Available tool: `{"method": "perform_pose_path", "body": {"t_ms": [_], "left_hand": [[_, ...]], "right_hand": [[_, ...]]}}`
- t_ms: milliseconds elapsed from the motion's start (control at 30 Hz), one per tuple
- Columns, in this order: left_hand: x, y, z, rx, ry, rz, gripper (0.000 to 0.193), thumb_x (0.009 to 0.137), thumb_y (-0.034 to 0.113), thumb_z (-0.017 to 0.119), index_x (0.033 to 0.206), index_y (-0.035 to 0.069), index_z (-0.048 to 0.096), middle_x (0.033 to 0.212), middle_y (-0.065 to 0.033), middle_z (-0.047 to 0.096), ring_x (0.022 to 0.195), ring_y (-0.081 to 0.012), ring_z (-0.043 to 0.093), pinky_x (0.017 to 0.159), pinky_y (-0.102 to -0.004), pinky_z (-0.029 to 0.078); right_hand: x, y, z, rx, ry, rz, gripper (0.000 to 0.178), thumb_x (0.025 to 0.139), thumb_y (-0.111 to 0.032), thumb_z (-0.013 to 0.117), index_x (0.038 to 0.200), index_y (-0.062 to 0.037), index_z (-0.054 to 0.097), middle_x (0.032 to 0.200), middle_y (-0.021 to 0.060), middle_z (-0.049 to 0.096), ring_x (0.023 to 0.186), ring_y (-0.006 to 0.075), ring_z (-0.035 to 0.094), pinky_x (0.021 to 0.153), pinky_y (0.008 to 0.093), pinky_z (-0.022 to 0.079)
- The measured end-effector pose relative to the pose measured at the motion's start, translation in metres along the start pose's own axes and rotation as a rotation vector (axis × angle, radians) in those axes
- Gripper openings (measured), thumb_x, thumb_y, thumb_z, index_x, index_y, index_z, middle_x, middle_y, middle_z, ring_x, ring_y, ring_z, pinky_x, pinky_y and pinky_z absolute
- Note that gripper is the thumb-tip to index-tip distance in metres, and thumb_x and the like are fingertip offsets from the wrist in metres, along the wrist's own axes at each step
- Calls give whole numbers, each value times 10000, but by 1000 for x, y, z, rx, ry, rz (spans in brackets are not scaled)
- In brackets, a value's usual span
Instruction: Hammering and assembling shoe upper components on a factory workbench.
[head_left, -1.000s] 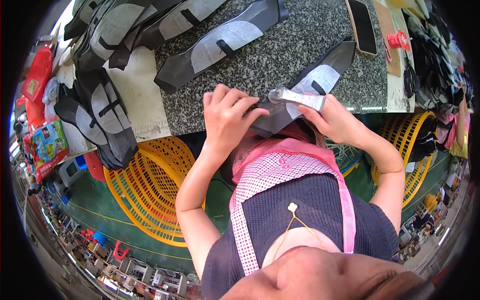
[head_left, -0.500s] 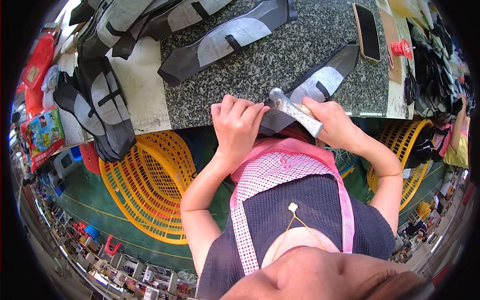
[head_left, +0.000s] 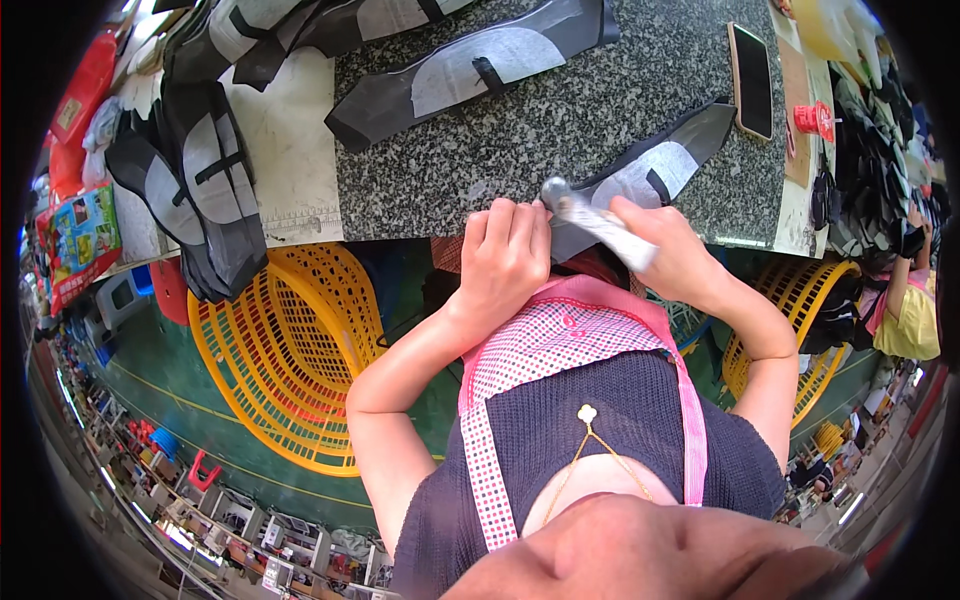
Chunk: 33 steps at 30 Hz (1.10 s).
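My right hand (head_left: 670,245) is closed round a hammer (head_left: 612,232) with a rounded metal head; its light handle is blurred. The head is over the near end of a dark grey shoe-upper piece (head_left: 690,145), which lies slanted on the speckled stone slab, with a pale grey patch and a short black strip. My left hand (head_left: 505,255) is curled at that end by the slab's front edge, its fingertips pressed together beside the hammer head. What they pinch is mostly hidden, but the piece's end runs in under them.
A similar piece (head_left: 480,70) lies farther back; more are stacked at the left (head_left: 215,170). A phone (head_left: 751,80) and a small red cup (head_left: 815,120) are at the right. Yellow baskets (head_left: 290,350) stand below the table's edge. A co-worker's arm (head_left: 898,275) shows at far right.
The view has shifted a little. My left hand's fingers have bunched closer together at the piece's end. The hammer has tilted slightly in my right hand and its handle is blurred.
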<state>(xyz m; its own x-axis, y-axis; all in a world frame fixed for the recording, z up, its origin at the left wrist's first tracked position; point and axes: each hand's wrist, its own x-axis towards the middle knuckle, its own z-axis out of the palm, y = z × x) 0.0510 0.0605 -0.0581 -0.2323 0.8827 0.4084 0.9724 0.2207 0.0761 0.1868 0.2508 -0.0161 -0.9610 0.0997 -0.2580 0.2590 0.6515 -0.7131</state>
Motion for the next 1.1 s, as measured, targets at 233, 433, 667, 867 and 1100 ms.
{"method": "perform_pose_path", "body": {"t_ms": [233,433,667,867,1100], "left_hand": [[-2,0,3,-2,56,10,118,835,109,692,894,7,696,795,-32,558,832,-190,538,695,-330,411],[-14,27,21,-288,38,85,364,868,184,666,1157,-38,678,1133,-123,660,1106,-248,633,928,-356,523],[-17,25,26,-126,33,107,374,847,186,611,1167,-3,653,1154,-97,620,1111,-222,607,900,-342,527],[2,5,-6,-325,-43,14,412,825,113,626,1233,133,683,886,-27,528,844,-198,542,684,-318,448],[-29,-122,-93,187,743,-519,335,909,-22,685,1230,67,725,830,-54,508,780,-201,497,664,-316,404]], "right_hand": [[-1,-9,-6,17,31,-48,146,948,-127,567,1009,-15,495,767,231,643,763,460,643,641,543,493],[11,-6,-5,-32,24,-5,139,933,-118,569,996,-14,502,735,244,629,743,469,632,628,557,483],[20,-4,3,7,45,-64,127,939,-76,595,1003,18,540,730,234,587,692,431,624,604,436,474],[3,14,-19,421,449,25,406,1088,-368,427,973,-6,570,660,-8,488,540,86,420,477,276,349],[-19,47,-52,779,765,58,482,1054,-569,407,967,-103,492,620,-82,305,468,5,261,399,174,171]]}}
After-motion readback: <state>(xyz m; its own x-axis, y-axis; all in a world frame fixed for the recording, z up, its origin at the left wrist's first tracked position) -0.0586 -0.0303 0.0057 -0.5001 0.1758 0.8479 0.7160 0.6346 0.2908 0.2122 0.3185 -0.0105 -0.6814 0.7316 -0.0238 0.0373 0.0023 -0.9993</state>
